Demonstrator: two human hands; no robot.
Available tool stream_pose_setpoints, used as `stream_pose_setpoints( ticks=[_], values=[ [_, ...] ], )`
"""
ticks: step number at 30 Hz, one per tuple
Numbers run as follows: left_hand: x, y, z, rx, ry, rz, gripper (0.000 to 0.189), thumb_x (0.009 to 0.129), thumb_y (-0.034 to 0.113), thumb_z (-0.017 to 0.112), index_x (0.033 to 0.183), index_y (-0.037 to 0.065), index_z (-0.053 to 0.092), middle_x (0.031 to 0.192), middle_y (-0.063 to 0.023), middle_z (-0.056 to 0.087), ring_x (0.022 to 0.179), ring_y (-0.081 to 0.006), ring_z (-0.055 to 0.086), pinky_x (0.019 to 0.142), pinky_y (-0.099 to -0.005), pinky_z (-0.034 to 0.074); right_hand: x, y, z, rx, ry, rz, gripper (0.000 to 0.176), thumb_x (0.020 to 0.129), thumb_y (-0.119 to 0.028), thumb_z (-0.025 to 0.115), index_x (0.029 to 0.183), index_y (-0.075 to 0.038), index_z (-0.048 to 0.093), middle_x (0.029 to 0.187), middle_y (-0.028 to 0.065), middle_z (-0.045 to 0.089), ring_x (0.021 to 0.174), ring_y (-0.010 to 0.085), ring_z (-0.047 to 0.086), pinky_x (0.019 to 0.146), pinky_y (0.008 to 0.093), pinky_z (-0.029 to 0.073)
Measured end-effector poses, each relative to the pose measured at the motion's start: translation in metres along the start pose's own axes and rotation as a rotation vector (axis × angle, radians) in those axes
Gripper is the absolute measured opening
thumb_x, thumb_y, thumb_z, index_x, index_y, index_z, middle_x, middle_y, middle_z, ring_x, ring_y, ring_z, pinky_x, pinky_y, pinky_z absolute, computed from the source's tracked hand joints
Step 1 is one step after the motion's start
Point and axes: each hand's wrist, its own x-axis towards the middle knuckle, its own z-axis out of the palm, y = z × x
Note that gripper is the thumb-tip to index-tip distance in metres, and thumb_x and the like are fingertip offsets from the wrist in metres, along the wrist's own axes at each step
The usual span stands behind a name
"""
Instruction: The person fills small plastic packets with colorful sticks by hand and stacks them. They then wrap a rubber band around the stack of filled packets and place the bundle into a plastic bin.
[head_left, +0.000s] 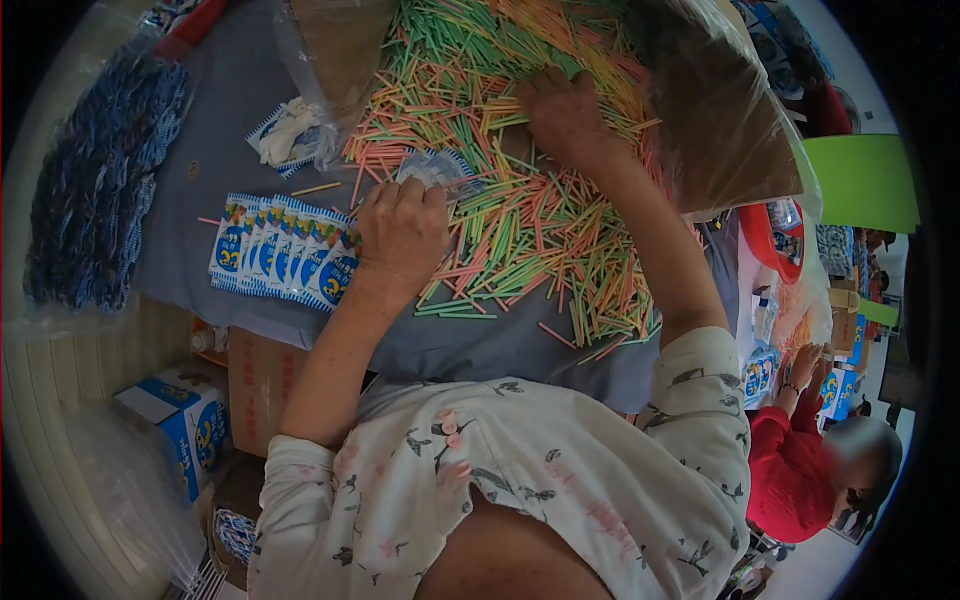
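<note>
A wide heap of thin pink, green, yellow and orange sticks (pixel 520 235) covers the table. My left hand (pixel 403 228) is closed at the heap's left side, its fingertips on a clear-looking packet (pixel 440 168) with a blue striped edge. Deeper in the heap, my right hand (pixel 568 118) has its fingers bent down among the sticks; the fingertips are hidden, so what they hold does not show. Left of my left wrist, several blue and white printed packets (pixel 265 250) lie overlapping in a row, partly covered by that hand.
Another packet with crumpled white material (pixel 290 135) lies at the upper left. A dark blue bundle in plastic (pixel 105 180) covers the far left. Plastic-lined cardboard (pixel 735 125) flanks the heap on the right. Boxes (pixel 185 420) stand below left. A co-worker in red (pixel 790 470) works at right.
</note>
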Motion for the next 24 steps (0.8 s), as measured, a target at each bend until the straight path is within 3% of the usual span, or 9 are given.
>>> stream_pose_setpoints(
  ticks=[4, 6, 7, 9, 12, 15, 16, 18, 24],
  values=[
    [-0.003, 0.009, -0.014, -0.102, -0.039, -0.053, 0.009, 0.079, 0.01, 0.063, 0.076, 0.003, 0.065, 0.073, -0.0133, 0.062, 0.07, -0.0313, 0.064, 0.064, -0.0424, 0.051, -0.021, 0.022, -0.008, 0.3, -0.152, 0.344, 0.035, 0.083, -0.01, 0.061, 0.117, -0.007, 0.058, 0.094, 0.0141, 0.067, 0.089, 0.0325, 0.064, 0.08, 0.0443, 0.048],
    [0.001, 0.01, -0.02, -0.175, -0.053, -0.106, 0.01, 0.081, 0.012, 0.064, 0.077, 0.003, 0.065, 0.074, -0.0138, 0.062, 0.07, -0.0326, 0.064, 0.064, -0.0434, 0.051, -0.036, 0.036, -0.007, 0.85, 0.211, 0.481, 0.029, 0.086, -0.007, 0.056, 0.115, -0.004, 0.057, 0.088, 0.015, 0.069, 0.082, 0.0306, 0.067, 0.071, 0.0375, 0.05],
    [0.001, 0.007, -0.022, -0.221, -0.075, -0.122, 0.012, 0.085, 0.013, 0.063, 0.082, 0.002, 0.066, 0.074, -0.0147, 0.061, 0.069, -0.0336, 0.063, 0.063, -0.0438, 0.05, -0.041, 0.039, -0.008, 0.847, 0.211, 0.487, 0.029, 0.086, -0.007, 0.056, 0.115, -0.004, 0.057, 0.088, 0.015, 0.069, 0.082, 0.0306, 0.067, 0.071, 0.0375, 0.05],
    [0.003, 0.002, -0.026, -0.266, -0.096, -0.137, 0.014, 0.088, 0.014, 0.063, 0.086, 0.001, 0.067, 0.074, -0.0156, 0.06, 0.069, -0.0347, 0.062, 0.061, -0.0442, 0.048, -0.046, 0.042, -0.013, 1.462, 0.045, 0.692, 0.023, 0.089, -0.006, 0.053, 0.11, -0.001, 0.059, 0.091, 0.0143, 0.069, 0.084, 0.0229, 0.066, 0.069, 0.0333, 0.048],
    [0.009, -0.005, -0.03, -0.393, -0.089, -0.214, 0.014, 0.09, 0.012, 0.06, 0.085, 0.0, 0.065, 0.074, -0.018, 0.059, 0.068, -0.0365, 0.061, 0.06, -0.0449, 0.045, -0.045, 0.038, -0.009, 1.876, 0.354, 0.701, 0.018, 0.089, -0.006, 0.052, 0.104, -0.001, 0.061, 0.094, 0.012, 0.068, 0.079, 0.0167, 0.061, 0.067, 0.0298, 0.046],
    [0.009, -0.007, -0.032, -0.507, -0.154, -0.346, 0.015, 0.091, 0.012, 0.059, 0.084, -0.001, 0.063, 0.072, -0.0187, 0.058, 0.067, -0.0373, 0.06, 0.06, -0.045, 0.044, -0.048, 0.051, 0.003, 2.223, 0.326, 0.493, 0.024, 0.087, -0.007, 0.052, 0.108, -0.001, 0.062, 0.095, 0.0167, 0.067, 0.08, 0.0222, 0.061, 0.071, 0.0336, 0.048],
    [0.007, -0.005, -0.03, -0.41, -0.156, -0.26, 0.014, 0.09, 0.011, 0.059, 0.085, -0.001, 0.064, 0.075, -0.018, 0.059, 0.069, -0.0362, 0.061, 0.062, -0.0442, 0.046, -0.046, 0.048, 0.002, 2.224, 0.327, 0.492, 0.024, 0.087, -0.007, 0.052, 0.108, -0.001, 0.062, 0.095, 0.0167, 0.067, 0.08, 0.0222, 0.061, 0.071, 0.0336, 0.048],
    [0.001, 0.001, -0.025, -0.31, -0.157, -0.176, 0.012, 0.089, 0.009, 0.058, 0.087, -0.001, 0.065, 0.078, -0.0174, 0.06, 0.072, -0.035, 0.062, 0.064, -0.0435, 0.047, -0.042, 0.036, -0.001, 0.989, 0.084, 0.576, 0.034, 0.085, -0.008, 0.056, 0.118, 0.0, 0.059, 0.093, 0.0205, 0.066, 0.089, 0.0331, 0.063, 0.082, 0.0414, 0.05],
    [-0.011, 0.009, -0.007, -0.056, -0.131, -0.086, 0.006, 0.076, 0.006, 0.06, 0.077, 0.0, 0.062, 0.086, -0.0155, 0.059, 0.082, -0.0331, 0.064, 0.066, -0.042, 0.055, -0.06, 0.042, -0.006, 0.7, -0.272, 0.3, 0.052, 0.081, -0.008, 0.056, 0.132, -0.002, 0.053, 0.122, 0.0249, 0.058, 0.113, 0.0436, 0.055, 0.1, 0.0446, 0.043]
  ],
)
